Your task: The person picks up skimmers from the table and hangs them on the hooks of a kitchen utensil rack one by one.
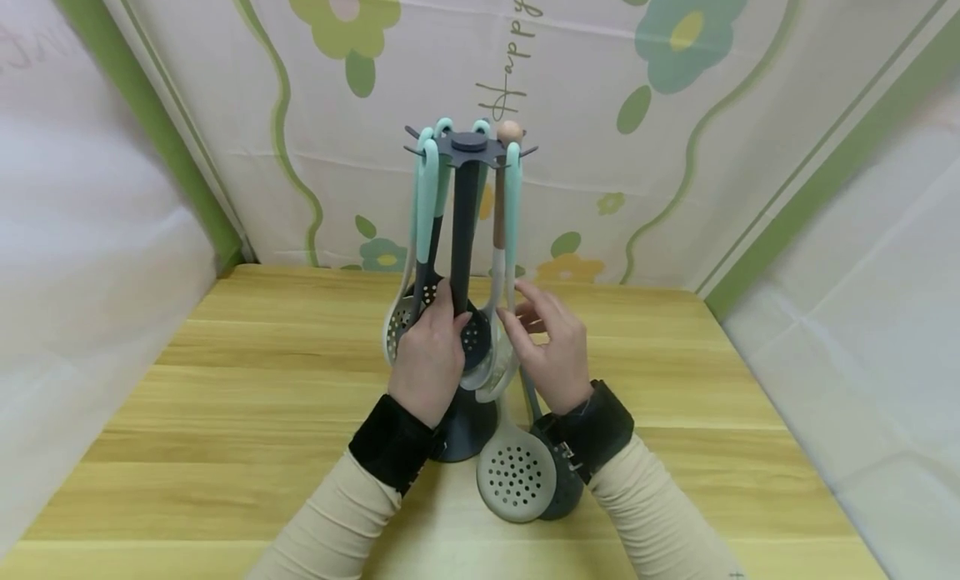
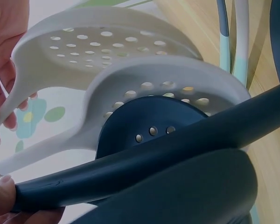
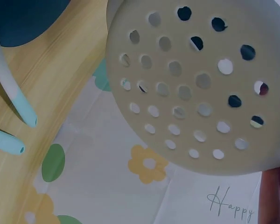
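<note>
A dark utensil stand [image 1: 468,142] stands upright near the middle of the wooden table. My left hand [image 1: 431,355] grips its dark post [image 2: 154,148]. On the right, my right hand [image 1: 555,338] pinches the handle of a pale skimmer with a turquoise grip [image 1: 513,197], which hangs at the stand's right hook. The skimmer's perforated bowl [image 3: 177,84] fills much of the right wrist view. In the left wrist view, the right fingers [image 2: 7,77] curl at its pale neck. Other perforated utensils hang around the post, among them a dark skimmer [image 1: 474,337].
A grey-beige skimmer [image 1: 517,472] and a dark utensil [image 1: 566,484] lie on the table [image 1: 262,413] in front of the stand, close to my right wrist. A flowered cloth backdrop [image 1: 570,130] rises behind the table. White cloth walls [image 1: 97,188] flank it.
</note>
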The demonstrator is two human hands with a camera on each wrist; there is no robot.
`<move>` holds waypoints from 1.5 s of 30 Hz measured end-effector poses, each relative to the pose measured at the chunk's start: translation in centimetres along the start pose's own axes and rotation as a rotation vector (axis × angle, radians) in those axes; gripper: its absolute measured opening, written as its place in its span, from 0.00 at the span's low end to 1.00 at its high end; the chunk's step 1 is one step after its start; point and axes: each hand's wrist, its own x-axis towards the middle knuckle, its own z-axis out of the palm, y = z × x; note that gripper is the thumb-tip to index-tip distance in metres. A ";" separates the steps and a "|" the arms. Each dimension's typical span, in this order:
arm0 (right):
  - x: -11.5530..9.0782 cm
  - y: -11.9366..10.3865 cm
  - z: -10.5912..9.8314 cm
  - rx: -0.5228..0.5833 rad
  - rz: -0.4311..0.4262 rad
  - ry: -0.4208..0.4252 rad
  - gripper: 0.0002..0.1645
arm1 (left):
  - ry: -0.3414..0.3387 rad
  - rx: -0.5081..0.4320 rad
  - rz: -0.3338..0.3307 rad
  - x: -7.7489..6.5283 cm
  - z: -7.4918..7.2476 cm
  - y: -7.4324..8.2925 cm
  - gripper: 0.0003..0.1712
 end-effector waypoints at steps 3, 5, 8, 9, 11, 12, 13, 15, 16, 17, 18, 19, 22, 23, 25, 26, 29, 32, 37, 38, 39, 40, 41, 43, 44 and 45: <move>0.1 0.0 0.1 0.005 0.006 -0.001 0.21 | 0.011 0.005 -0.002 0.0 0.0 0.0 0.23; 0.1 0.1 0.2 0.008 0.012 -0.004 0.21 | 0.018 0.012 -0.001 -0.1 0.0 0.0 0.23; 0.2 0.1 0.3 0.016 0.025 -0.011 0.21 | 0.022 0.024 -0.003 0.0 0.0 0.1 0.23; 0.2 0.1 0.3 0.019 0.030 -0.012 0.20 | 0.021 0.025 -0.005 0.0 0.0 0.1 0.23; 0.2 0.1 0.4 0.022 0.040 -0.016 0.20 | 0.014 0.029 -0.012 0.0 -0.1 0.1 0.23; 0.2 0.1 0.4 0.024 0.047 -0.018 0.20 | 0.011 0.033 -0.015 0.0 -0.1 0.2 0.23; 0.2 0.0 0.4 0.025 0.055 -0.020 0.20 | 0.010 0.033 -0.018 0.0 -0.1 0.2 0.23; 0.2 0.0 0.3 0.031 0.073 -0.030 0.20 | 0.004 0.026 -0.027 -0.1 -0.1 0.3 0.23; 0.3 0.0 0.3 0.034 0.083 -0.034 0.20 | 0.004 0.023 -0.027 -0.1 -0.1 0.3 0.23; 0.3 -0.1 0.2 0.038 0.092 -0.039 0.20 | 0.004 0.022 -0.027 -0.1 -0.1 0.4 0.23; 0.3 -0.1 0.1 0.042 0.102 -0.043 0.19 | 0.004 0.018 -0.028 -0.1 -0.1 0.4 0.24; 0.3 -0.1 0.0 0.049 0.111 -0.048 0.19 | 0.000 0.011 -0.032 -0.1 -0.1 0.4 0.24; 0.0 -0.2 -0.2 0.060 0.129 -0.053 0.17 | -0.016 -0.024 -0.050 -0.2 -0.1 0.4 0.26; -0.1 -0.2 -0.3 0.066 0.134 -0.054 0.17 | -0.024 -0.042 -0.059 -0.2 -0.2 0.5 0.27; -0.5 -0.2 -0.5 0.076 0.144 -0.057 0.17 | -0.037 -0.087 -0.076 -0.2 -0.2 0.4 0.28; -0.7 -0.2 -0.6 0.079 0.151 -0.059 0.17 | -0.043 -0.115 -0.085 -0.2 -0.2 0.4 0.28; -1.2 -0.1 -0.8 0.090 0.182 -0.070 0.19 | -0.057 -0.193 -0.112 -0.1 -0.4 0.5 0.30; -1.8 0.0 -1.0 0.098 0.227 -0.082 0.19 | -0.080 -0.258 -0.142 -0.1 -0.6 0.6 0.31; -2.7 0.4 -1.5 0.105 0.319 -0.093 0.21 | -0.133 -0.285 -0.153 0.1 -0.7 0.4 0.33; -2.8 0.4 -1.6 0.106 0.337 -0.092 0.22 | -0.136 -0.281 -0.146 0.1 -0.7 0.3 0.32; -3.0 0.5 -1.7 0.104 0.352 -0.092 0.22 | -0.135 -0.278 -0.141 0.2 -0.7 0.3 0.32; -3.1 0.6 -1.8 0.101 0.365 -0.092 0.22 | -0.132 -0.273 -0.134 0.2 -0.7 0.2 0.30; -3.3 0.7 -1.9 0.099 0.379 -0.093 0.23 | -0.125 -0.266 -0.127 0.2 -0.7 0.2 0.29; -3.6 1.0 -2.0 0.098 0.402 -0.095 0.23 | -0.110 -0.252 -0.116 0.2 -0.6 0.2 0.26; -3.7 1.1 -2.0 0.098 0.416 -0.097 0.23 | -0.105 -0.244 -0.112 0.2 -0.7 0.2 0.24; -3.9 1.3 -2.1 0.097 0.426 -0.100 0.23 | -0.100 -0.238 -0.110 0.2 -0.6 0.2 0.23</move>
